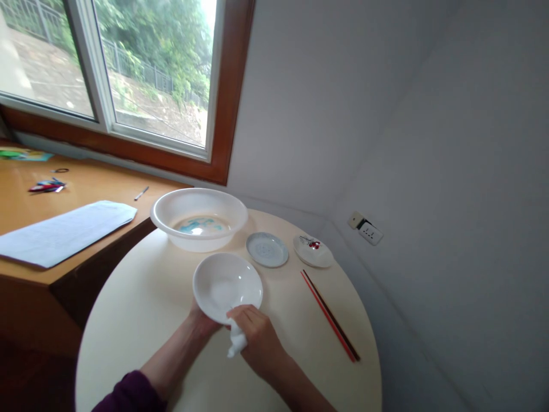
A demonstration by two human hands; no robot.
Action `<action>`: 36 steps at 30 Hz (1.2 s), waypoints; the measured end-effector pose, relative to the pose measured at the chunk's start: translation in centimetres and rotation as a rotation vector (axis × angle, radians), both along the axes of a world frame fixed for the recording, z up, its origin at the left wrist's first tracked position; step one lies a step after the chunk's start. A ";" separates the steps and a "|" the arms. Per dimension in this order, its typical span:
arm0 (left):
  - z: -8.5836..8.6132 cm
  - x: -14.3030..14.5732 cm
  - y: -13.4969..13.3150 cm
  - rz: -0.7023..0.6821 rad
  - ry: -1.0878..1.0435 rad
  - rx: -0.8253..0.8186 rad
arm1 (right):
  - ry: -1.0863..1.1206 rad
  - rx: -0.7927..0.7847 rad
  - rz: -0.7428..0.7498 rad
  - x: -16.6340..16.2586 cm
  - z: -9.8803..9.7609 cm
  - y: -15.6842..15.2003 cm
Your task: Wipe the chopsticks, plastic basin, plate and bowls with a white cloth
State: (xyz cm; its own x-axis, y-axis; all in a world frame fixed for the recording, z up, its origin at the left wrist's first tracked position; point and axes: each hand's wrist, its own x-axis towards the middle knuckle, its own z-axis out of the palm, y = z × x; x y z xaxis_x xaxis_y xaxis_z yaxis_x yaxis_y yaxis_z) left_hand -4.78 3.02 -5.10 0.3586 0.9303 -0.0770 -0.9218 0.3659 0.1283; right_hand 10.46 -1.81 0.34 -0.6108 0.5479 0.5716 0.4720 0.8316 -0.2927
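Note:
A white bowl [223, 283] is tilted toward me above the round table. My left hand [203, 321] holds it from below, its fingers mostly hidden behind the bowl. At the near right rim, my right hand [257, 335] is closed on a crumpled white tissue [237, 339] and presses against the bowl's edge. Beyond the bowl stands a translucent white basin [201, 243] with some blue at its bottom. A pale blue-grey plate [266, 250] lies to the right of the basin.
Farther right on the round table [128, 320] are a white dish with a red and black pattern [313, 252] and a pair of red and dark chopsticks [330, 316]. A wooden desk [98, 186] with papers [68, 232] adjoins at left. Walls close in behind and right.

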 end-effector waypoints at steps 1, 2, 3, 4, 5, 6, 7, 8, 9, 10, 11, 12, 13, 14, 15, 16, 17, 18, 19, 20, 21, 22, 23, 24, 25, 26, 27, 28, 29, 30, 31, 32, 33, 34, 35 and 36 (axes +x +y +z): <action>-0.2 0.1 0.1 0.008 -0.003 0.003 | -0.020 -0.039 0.017 0.1 0.8 -0.3; -0.3 0.1 0.2 0.013 -0.006 0.004 | -0.053 -0.070 0.029 0.1 1.6 -0.6; -0.4 0.2 0.2 0.011 -0.011 0.007 | -0.092 -0.090 0.035 0.2 2.4 -1.0; -0.3 0.2 0.3 -0.002 -0.017 0.014 | -0.125 -0.100 0.031 0.4 3.1 -1.2; -0.3 0.2 0.2 -0.021 -0.025 0.026 | -0.148 -0.104 0.020 0.6 3.9 -1.4; -0.1 0.2 0.2 -0.041 -0.033 0.040 | -0.159 -0.106 0.006 0.9 4.7 -1.4; 0.0 0.1 0.1 -0.059 -0.041 0.051 | -0.155 -0.096 -0.012 1.2 5.5 -1.3; 0.2 0.0 0.0 -0.071 -0.046 0.058 | -0.133 -0.067 -0.038 1.6 6.3 -1.1; 0.4 0.0 -0.1 -0.074 -0.050 0.060 | -0.094 -0.012 -0.076 2.0 7.3 -0.9; 0.5 -0.1 -0.2 -0.065 -0.053 0.061 | -0.036 0.075 -0.125 2.5 8.3 -0.6; 0.5 -0.2 -0.3 -0.054 -0.053 0.061 | 0.042 0.188 -0.191 3.0 9.3 -0.4; 0.5 -0.3 -0.3 -0.046 -0.052 0.066 | 0.137 0.319 -0.266 3.4 10.3 -0.2; 0.4 -0.5 -0.4 -0.043 -0.050 0.077 | 0.246 0.450 -0.348 3.8 11.2 -0.1; 0.3 -0.6 -0.4 -0.048 -0.047 0.095 | 0.359 0.577 -0.424 4.0 12.0 0.0; 0.2 -0.6 -0.4 -0.061 -0.043 0.118 | 0.467 0.690 -0.484 4.0 12.5 0.2; 0.1 -0.7 -0.3 -0.076 -0.041 0.142 | 0.544 0.771 -0.516 3.8 12.7 0.3; 0.1 -0.7 -0.3 -0.088 -0.041 0.165 | 0.576 0.803 -0.515 3.4 12.6 0.5; 0.1 -0.6 -0.3 -0.097 -0.043 0.180 | 0.543 0.773 -0.479 2.9 12.3 0.7; 0.3 -0.5 -0.3 -0.101 -0.048 0.190 | 0.438 0.685 -0.411 2.3 11.7 0.9; 0.5 -0.4 -0.3 -0.102 -0.058 0.200 | 0.285 0.549 -0.323 1.8 11.0 1.1; 0.8 -0.3 -0.4 -0.105 -0.069 0.213 | 0.084 0.389 -0.220 1.3 10.4 1.3; 1.1 -0.1 -0.4 -0.115 -0.083 0.234 | -0.094 0.252 -0.127 1.0 9.8 1.4; 1.5 0.0 -0.5 -0.134 -0.095 0.257 | -0.226 0.134 -0.059 0.8 9.4 1.5; 1.8 0.2 -0.6 -0.154 -0.104 0.278 | -0.310 0.043 -0.016 0.8 9.2 1.5; 2.2 0.3 -0.7 -0.171 -0.107 0.292 | -0.330 -0.022 -0.003 1.0 9.2 1.5; 2.6 0.4 -0.8 -0.179 -0.105 0.292 | -0.300 -0.069 -0.008 1.2 9.3 1.5; 2.9 0.5 -0.8 -0.176 -0.099 0.279 | -0.238 -0.103 -0.022 1.4 9.6 1.4; 3.2 0.6 -0.9 -0.167 -0.087 0.256 | -0.163 -0.124 -0.034 1.6 9.9 1.5; 3.4 0.6 -1.0 -0.156 -0.071 0.229 | -0.098 -0.137 -0.039 1.7 10.1 1.5; 3.5 0.7 -1.0 -0.143 -0.050 0.205 | -0.060 -0.148 -0.041 1.6 10.2 1.6; 3.4 0.6 -1.0 -0.138 -0.026 0.185 | -0.057 -0.162 -0.040 1.5 10.2 1.7; 3.2 0.6 -1.0 -0.137 0.003 0.170 | -0.092 -0.181 -0.040 1.2 10.0 1.9; 2.8 0.5 -1.0 -0.136 0.033 0.159 | -0.160 -0.207 -0.046 0.8 9.7 2.1; 2.3 0.4 -0.9 -0.133 0.063 0.150 | -0.255 -0.240 -0.058 0.4 9.3 2.2; 1.7 0.3 -0.8 -0.126 0.091 0.138 | -0.368 -0.281 -0.071 -0.2 8.8 2.4; 1.0 0.2 -0.7 -0.100 0.111 0.128 | -0.477 -0.324 -0.073 -0.8 8.3 2.5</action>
State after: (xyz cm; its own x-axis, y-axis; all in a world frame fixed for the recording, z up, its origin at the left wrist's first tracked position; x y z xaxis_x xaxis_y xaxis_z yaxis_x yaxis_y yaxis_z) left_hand -4.53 2.34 -4.07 0.4457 0.8952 -0.0048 -0.8591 0.4293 0.2786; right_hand 9.65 0.73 8.65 -0.7137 0.6994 0.0386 0.6669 0.6953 -0.2680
